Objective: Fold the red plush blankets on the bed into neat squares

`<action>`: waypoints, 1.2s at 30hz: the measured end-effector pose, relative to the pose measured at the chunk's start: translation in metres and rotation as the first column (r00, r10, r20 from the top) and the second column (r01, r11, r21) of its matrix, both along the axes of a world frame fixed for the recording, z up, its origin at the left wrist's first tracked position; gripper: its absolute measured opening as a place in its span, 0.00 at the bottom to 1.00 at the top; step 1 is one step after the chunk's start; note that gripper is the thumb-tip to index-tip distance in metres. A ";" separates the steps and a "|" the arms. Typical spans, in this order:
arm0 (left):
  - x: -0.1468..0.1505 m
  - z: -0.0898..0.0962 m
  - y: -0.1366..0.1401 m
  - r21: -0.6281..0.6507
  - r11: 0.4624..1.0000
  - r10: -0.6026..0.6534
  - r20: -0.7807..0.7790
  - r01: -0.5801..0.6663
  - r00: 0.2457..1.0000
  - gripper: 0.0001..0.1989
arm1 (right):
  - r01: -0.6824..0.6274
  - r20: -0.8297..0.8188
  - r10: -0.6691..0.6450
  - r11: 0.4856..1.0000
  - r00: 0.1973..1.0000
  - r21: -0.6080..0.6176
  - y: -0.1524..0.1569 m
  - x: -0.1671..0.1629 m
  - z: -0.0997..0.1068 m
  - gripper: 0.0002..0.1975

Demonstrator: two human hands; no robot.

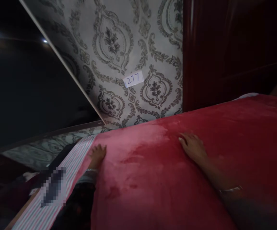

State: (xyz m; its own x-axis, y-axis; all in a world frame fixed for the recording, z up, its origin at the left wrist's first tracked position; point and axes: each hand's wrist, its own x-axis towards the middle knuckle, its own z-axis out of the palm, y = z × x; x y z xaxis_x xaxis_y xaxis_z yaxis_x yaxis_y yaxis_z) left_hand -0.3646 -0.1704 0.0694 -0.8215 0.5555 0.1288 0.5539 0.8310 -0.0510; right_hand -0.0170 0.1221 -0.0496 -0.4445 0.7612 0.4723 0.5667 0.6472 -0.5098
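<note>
A red plush blanket lies spread over a flat bed-like surface, with lighter brushed patches across it. My left hand rests at its left edge, beside the stripes, fingers spread and nothing held. Further right, my right hand lies palm down on the blanket, its fingers stretched out and slightly blurred. Along the blanket's left side shows a striped cloth in white, grey and pink.
A wallpapered wall with a paper label reading 277 rises behind the blanket. On the right stands a dark red wooden panel. A large dark glossy panel fills the left. A pixelated dark patch covers part of the striped cloth.
</note>
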 end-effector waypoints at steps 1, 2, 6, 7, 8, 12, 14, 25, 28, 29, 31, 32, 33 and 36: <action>0.012 -0.001 0.006 -0.012 1.000 0.017 0.023 -0.017 1.000 0.31 | 0.001 0.004 -0.001 1.000 1.000 -0.006 0.001 0.000 -0.001 0.23; 0.027 -0.004 0.016 -0.016 1.000 -0.006 0.056 0.007 0.998 0.31 | 0.002 0.005 -0.002 1.000 1.000 -0.012 0.002 0.001 -0.002 0.23; 0.121 -0.030 0.080 0.009 0.939 -0.343 0.138 0.345 0.929 0.28 | -0.045 0.000 0.045 0.999 0.999 0.002 0.006 0.004 -0.004 0.25; 0.150 -0.038 0.095 0.026 0.880 -0.471 0.157 0.473 0.868 0.29 | -0.059 -0.002 0.059 0.998 0.998 0.014 0.007 0.005 -0.005 0.26; 0.177 -0.046 0.108 0.068 0.769 -0.637 0.163 0.635 0.754 0.32 | -0.069 -0.003 0.069 0.997 0.998 0.027 0.008 0.006 -0.006 0.26; 0.243 -0.068 0.127 0.114 0.565 -0.820 0.186 0.817 0.541 0.38 | -0.069 0.000 0.069 0.996 0.998 0.062 0.009 0.008 -0.010 0.26; 0.237 -0.071 0.118 0.105 0.620 -0.782 0.167 0.778 0.601 0.38 | -0.074 0.008 0.073 0.995 0.997 0.068 0.009 0.008 -0.010 0.26; 0.078 -0.039 -0.070 -0.073 0.997 0.024 0.047 -0.021 0.999 0.29 | -0.085 -0.014 0.086 0.996 0.996 0.041 0.005 0.007 -0.005 0.25; 0.079 -0.032 -0.077 -0.047 0.989 0.138 0.022 -0.137 0.990 0.30 | -0.084 -0.072 0.089 0.994 0.993 0.067 0.006 0.006 -0.003 0.23; 0.084 -0.031 -0.067 -0.034 0.993 0.114 0.036 -0.113 0.993 0.31 | -0.079 -0.093 0.086 0.994 0.992 0.074 0.007 0.006 -0.002 0.23; 0.104 -0.031 -0.033 -0.010 0.999 -0.049 0.101 0.051 0.994 0.32 | -0.074 -0.122 0.084 0.994 0.989 0.083 0.007 0.006 -0.001 0.24; 0.117 -0.032 -0.010 -0.004 0.989 -0.147 0.122 0.148 0.982 0.32 | -0.076 -0.130 0.086 0.994 0.988 0.085 0.008 0.006 -0.001 0.24; 0.132 -0.034 0.014 -0.006 0.974 -0.222 0.142 0.225 0.965 0.32 | -0.077 -0.135 0.088 0.993 0.987 0.084 0.008 0.006 -0.001 0.25; 0.176 -0.042 0.080 0.022 0.869 -0.487 0.210 0.494 0.848 0.31 | -0.071 -0.130 0.081 0.994 0.988 0.077 0.009 0.006 -0.002 0.24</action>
State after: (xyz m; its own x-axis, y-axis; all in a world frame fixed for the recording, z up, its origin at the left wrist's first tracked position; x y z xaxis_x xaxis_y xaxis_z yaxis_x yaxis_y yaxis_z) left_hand -0.1888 -0.0909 0.0279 -0.4473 0.8937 -0.0347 0.8897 0.4486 0.0846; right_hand -0.0111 0.1310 -0.0520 -0.4294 0.6896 0.5831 0.4445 0.7234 -0.5282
